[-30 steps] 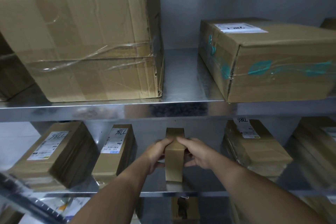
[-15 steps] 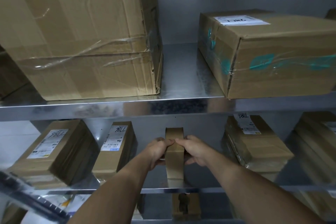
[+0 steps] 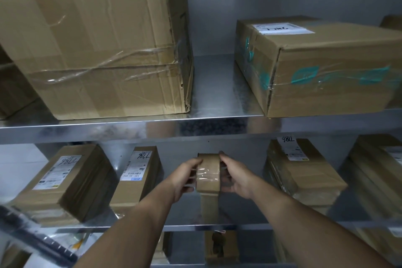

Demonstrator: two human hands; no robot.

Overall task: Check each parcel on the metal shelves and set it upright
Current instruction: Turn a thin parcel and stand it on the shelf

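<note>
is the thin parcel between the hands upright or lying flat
Upright: the thin parcel stands on a narrow edge on the lower shelf, with the left hand and right hand gripping its two sides.

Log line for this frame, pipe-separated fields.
step: straightening narrow parcel, upright | left hand: grips its left side | right hand: grips its right side | place: middle shelf
</note>
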